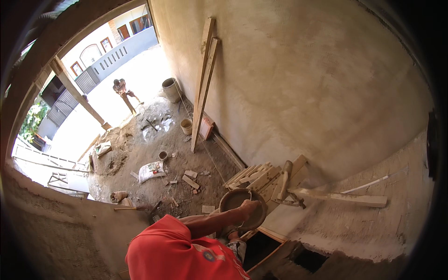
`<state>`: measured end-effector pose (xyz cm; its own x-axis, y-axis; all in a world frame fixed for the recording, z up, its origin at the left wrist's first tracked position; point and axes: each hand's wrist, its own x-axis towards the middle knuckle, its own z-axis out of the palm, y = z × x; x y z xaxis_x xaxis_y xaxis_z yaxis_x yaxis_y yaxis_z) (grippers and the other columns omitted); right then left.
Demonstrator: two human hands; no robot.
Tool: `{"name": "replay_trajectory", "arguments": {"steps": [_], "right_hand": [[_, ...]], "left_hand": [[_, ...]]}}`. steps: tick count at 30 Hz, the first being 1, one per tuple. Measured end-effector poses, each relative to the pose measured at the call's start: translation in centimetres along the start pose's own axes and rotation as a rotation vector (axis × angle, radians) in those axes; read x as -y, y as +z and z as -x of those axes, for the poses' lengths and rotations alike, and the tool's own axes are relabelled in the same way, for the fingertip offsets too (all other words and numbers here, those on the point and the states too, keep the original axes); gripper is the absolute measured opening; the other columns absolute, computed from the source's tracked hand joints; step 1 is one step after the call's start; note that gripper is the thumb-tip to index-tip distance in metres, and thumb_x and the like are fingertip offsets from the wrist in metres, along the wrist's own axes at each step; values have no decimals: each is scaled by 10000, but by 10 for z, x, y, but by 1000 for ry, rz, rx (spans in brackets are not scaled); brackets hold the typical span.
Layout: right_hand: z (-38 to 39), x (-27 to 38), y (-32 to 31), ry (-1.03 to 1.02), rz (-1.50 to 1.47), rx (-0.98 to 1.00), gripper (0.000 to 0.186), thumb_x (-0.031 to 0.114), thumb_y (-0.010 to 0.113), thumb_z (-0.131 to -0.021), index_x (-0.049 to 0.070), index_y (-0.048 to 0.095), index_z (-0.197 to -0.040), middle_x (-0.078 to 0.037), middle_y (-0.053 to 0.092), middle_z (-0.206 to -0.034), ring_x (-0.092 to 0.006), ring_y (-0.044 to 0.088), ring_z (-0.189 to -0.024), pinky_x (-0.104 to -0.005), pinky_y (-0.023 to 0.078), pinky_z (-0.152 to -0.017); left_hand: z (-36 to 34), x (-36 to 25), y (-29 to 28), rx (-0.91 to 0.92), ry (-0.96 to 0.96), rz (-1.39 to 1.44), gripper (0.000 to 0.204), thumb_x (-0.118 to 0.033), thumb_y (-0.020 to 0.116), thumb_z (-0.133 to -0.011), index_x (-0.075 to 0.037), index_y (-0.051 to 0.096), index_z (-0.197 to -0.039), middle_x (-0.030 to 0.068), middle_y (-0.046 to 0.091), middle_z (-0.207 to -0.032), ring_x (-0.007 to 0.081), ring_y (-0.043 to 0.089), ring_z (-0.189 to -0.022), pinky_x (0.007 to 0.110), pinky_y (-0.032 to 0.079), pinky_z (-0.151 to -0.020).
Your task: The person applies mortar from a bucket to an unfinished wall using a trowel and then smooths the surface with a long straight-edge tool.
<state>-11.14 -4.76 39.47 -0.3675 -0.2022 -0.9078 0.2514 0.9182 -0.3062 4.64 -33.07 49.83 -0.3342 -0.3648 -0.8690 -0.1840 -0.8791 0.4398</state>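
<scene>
My left arm stretches to the right from a red sleeve. At its end my left hand (250, 209) is closed on the thin handle of a round dark bucket (224, 205), over the bucket's mouth. The bucket's inside looks brown-grey; what it holds is hard to make out. Beside the bucket, wooden boards (266, 179) are stacked near the wall, and a curved wooden piece (283, 182) leans up there. Just under the bucket a patch of bare skin shows near patterned cloth; I cannot tell which body part it is. My right hand is not visible.
Two long planks (203, 88) lean on the plastered wall (298, 84). Below lie a white sack (151, 171), broken bricks (190, 182) and a small bucket (186, 126). A person (125, 94) stands beyond the sand heap. A dark opening (261, 249) lies near me.
</scene>
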Motion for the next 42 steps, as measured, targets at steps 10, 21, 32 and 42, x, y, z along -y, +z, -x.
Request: {"name": "replay_trajectory", "arguments": {"steps": [10, 21, 32, 42], "right_hand": [[73, -180, -5, 190, -227, -161, 254, 236, 517, -923, 51, 589, -1082, -48, 543, -690, -156, 487, -549, -337, 405, -494], [185, -316, 135, 406, -1007, -357, 134, 149, 648, -846, 59, 563, -794, -27, 484, -560, -83, 377, -417, -273, 297, -374], [224, -376, 255, 493, -1281, -283, 141, 139, 631, -856, 34, 543, -825, -42, 473, -569, -132, 454, -447, -291, 345, -394], [227, -391, 334, 488, -1328, -392, 217, 175, 569, -880, 6, 538, -747, -84, 511, -555, -178, 483, -414, -306, 349, -366]], "left_hand": [[-27, 69, 66, 278, 251, -320, 242, -261, 670, -831, -77, 551, -728, 9, 397, -550, 136, 403, -450, 318, 328, -414], [-15, 131, 97, 181, -211, -274, 262, -246, 700, -803, -105, 482, -769, 2, 413, -591, 124, 440, -470, 295, 384, -386], [17, 187, 114, 180, -273, -504, 268, -279, 677, -810, -115, 480, -734, -2, 431, -576, 174, 446, -462, 309, 411, -438], [10, 216, 117, 189, -317, -555, 256, -271, 686, -805, -104, 498, -761, 27, 406, -543, 177, 394, -417, 308, 343, -373]]}}
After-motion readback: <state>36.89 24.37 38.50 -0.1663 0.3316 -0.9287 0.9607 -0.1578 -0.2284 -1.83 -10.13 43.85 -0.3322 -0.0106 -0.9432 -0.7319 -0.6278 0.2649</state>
